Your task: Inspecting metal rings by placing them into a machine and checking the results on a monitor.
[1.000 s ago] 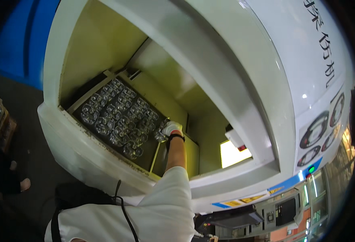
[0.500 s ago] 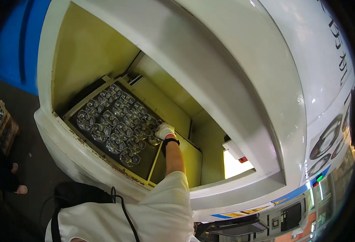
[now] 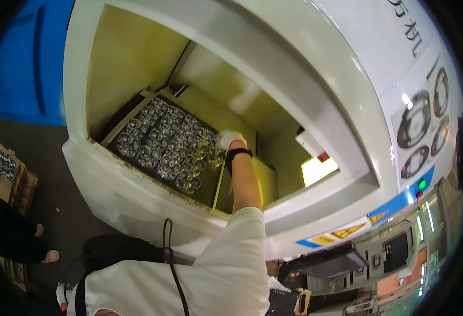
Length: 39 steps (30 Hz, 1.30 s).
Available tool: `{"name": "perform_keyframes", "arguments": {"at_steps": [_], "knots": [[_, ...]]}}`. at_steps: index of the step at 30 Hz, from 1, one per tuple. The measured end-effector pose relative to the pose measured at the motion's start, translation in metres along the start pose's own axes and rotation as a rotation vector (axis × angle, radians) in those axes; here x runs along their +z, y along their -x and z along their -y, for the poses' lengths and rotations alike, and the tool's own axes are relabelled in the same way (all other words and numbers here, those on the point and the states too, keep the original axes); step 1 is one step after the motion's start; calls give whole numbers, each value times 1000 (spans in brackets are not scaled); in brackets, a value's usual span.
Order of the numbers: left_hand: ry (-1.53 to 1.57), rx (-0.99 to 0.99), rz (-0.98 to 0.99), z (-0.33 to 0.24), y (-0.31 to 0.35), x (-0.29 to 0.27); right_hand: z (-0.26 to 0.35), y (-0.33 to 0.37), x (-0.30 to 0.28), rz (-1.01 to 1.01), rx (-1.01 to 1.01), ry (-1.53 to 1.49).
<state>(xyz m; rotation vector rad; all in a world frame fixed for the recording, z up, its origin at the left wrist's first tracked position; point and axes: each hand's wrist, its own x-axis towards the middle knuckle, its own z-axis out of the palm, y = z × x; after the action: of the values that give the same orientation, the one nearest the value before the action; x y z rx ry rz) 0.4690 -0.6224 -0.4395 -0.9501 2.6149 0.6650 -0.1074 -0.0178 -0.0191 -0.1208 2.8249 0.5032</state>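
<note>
My right hand (image 3: 230, 141), in a white glove with a red cuff and a black wristband, reaches into the opening of a large white machine. It is over the right edge of a dark tray (image 3: 202, 192), beside rows of shiny, rounded metal parts (image 3: 160, 139). Motion blurs the fingers, so I cannot make out whether they hold a part. Low at the left edge of my white shirt, a bit of white glove with red on it appears to be my left hand (image 3: 62, 295); its fingers are hidden.
The white machine housing (image 3: 131, 197) frames the opening, with a thick rim in front. A blue panel (image 3: 10, 68) stands at left. Boxes of small metal parts (image 3: 0, 168) lie on the floor near another person's dark-clothed legs (image 3: 10, 237). A black screen (image 3: 329, 263) is at lower right.
The view has shifted, so the machine and tray sit farther right. My right hand stays at the tray's right edge, now blurred. A bit of white glove has come into view at lower left.
</note>
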Motion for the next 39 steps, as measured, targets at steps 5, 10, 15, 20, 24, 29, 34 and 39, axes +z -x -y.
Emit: {"name": "perform_keyframes", "arguments": {"at_steps": [5,10,15,20,24,29,34,39], "knots": [[598,242,-2,-21,-51,-99,32,137,-69,-126,-86,-143],[444,801,-254,-185,-26,-230,107,321,-57,-707,-592,-299],[497,1406,-207,-390,25,-333,109,485,13,-560,-493,-680],[220,1810,-54,-596,85,-314,100,585,126,-567,120,-1035],[-277,1788,22,-719,115,-237,129,632,206,-520,415,-1434],[-537,1777,62,-783,116,-142,165,672,293,-443,718,-1652],[-793,1711,108,-800,100,-103,178,701,307,-402,951,-1735],[-933,1701,132,-811,96,-84,199,691,309,-587,1101,-1856]]}}
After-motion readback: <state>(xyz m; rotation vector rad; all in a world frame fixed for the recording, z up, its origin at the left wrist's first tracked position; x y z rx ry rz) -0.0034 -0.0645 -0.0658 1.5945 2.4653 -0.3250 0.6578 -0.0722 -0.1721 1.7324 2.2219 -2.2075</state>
